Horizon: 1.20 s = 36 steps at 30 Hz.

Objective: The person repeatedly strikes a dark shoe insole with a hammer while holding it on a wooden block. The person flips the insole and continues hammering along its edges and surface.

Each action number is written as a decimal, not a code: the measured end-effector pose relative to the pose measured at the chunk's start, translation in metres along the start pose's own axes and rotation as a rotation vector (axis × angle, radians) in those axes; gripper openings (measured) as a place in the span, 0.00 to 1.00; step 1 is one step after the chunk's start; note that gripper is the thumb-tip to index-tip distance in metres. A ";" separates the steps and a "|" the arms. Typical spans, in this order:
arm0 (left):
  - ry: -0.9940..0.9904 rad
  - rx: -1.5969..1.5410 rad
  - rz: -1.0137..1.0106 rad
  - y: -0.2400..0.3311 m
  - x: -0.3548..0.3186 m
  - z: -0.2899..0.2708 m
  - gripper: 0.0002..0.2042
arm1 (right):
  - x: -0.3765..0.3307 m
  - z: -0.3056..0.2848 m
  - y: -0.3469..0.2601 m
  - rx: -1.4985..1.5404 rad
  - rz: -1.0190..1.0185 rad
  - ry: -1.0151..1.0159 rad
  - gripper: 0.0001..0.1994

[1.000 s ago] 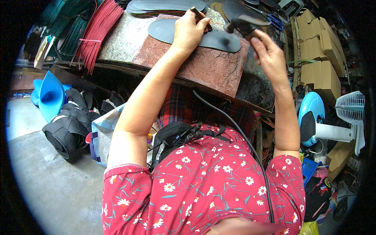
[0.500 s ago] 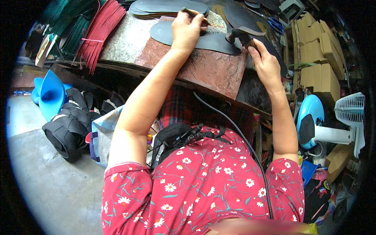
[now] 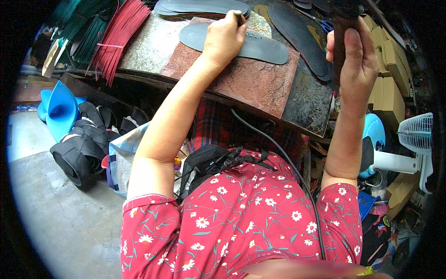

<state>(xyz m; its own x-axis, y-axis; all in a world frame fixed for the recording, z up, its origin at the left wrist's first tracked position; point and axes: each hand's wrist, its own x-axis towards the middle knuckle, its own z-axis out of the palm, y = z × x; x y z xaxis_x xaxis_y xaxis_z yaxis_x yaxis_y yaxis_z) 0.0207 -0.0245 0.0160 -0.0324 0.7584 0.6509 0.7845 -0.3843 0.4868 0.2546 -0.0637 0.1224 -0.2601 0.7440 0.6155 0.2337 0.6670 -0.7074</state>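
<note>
A dark grey shoe sole [image 3: 267,50] lies flat on a reddish stone slab [image 3: 260,86] on the workbench, with a group of small holes near its middle. My left hand [image 3: 225,39] is closed around a short upright punch [image 3: 238,15], whose top end pokes out above the fingers. The punch's lower end is hidden behind that hand, which rests over the sole. Up to the right, well above the bench, my right hand [image 3: 357,63] grips the dark handle of a hammer [image 3: 343,51]. Its head is dim at the top edge of the view.
Stacked soles [image 3: 200,8] lie behind the slab, and more dark soles [image 3: 299,42] to its right. Bundled red strips [image 3: 118,39] hang over the bench's left edge. Cardboard boxes [image 3: 388,102] and a white fan [image 3: 395,160] stand at right. Black rolled pieces [image 3: 76,160] lie at left.
My right hand has lifted the hammer from over the sole's right end, up and to the right. My left hand has shifted slightly, with the punch now more upright.
</note>
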 end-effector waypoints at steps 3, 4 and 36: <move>-0.024 0.078 0.127 0.006 -0.003 0.006 0.09 | -0.005 0.024 0.015 -0.087 0.033 -0.034 0.15; -0.031 0.121 0.159 0.006 -0.003 0.009 0.10 | -0.010 0.029 0.027 -0.508 0.047 -0.072 0.18; 0.005 -0.376 -0.263 -0.015 -0.002 0.013 0.08 | -0.008 -0.004 0.043 -0.304 0.342 -0.095 0.18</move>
<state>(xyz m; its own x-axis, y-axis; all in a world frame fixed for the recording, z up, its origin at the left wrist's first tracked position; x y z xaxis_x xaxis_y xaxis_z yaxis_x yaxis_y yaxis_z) 0.0170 -0.0134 0.0004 -0.2041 0.8535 0.4794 0.4697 -0.3443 0.8129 0.2709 -0.0412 0.0886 -0.2018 0.9257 0.3198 0.5812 0.3760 -0.7216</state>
